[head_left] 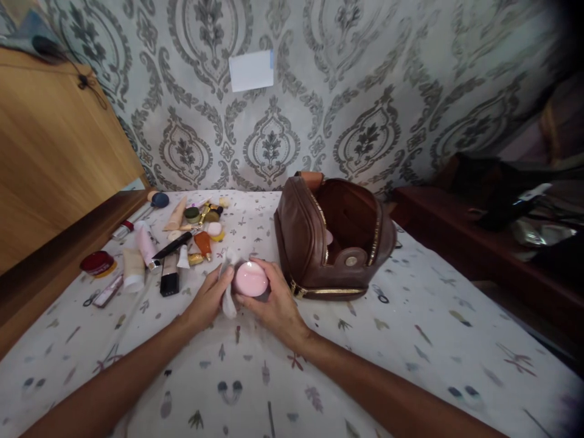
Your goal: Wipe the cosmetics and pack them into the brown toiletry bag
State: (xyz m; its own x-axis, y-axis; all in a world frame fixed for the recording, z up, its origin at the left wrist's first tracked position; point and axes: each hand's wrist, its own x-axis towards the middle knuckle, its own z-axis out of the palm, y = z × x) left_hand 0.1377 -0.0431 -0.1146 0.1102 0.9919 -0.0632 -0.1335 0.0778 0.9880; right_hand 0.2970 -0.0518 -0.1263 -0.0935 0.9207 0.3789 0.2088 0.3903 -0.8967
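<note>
My right hand (278,304) holds a round jar with a glossy pink lid (250,278), fingers curled along its right side. A crumpled white cloth or tissue (230,298) is pinched in my left hand (211,299) and rests against the jar's left side. Just right of my hands stands a brown leather bag (298,231), unzipped wide, its dark interior facing up and forward. A small pink item (329,236) shows inside its left edge. The jar is above the patterned white cloth, in front of the bag's left side.
Several cosmetics lie to the left, among them a dark red jar (97,263), a cream tube (134,271), a black-capped bottle (169,277) and an orange bottle (202,243). A wooden panel (55,121) rises at the left; dark red furniture (438,225) borders the right.
</note>
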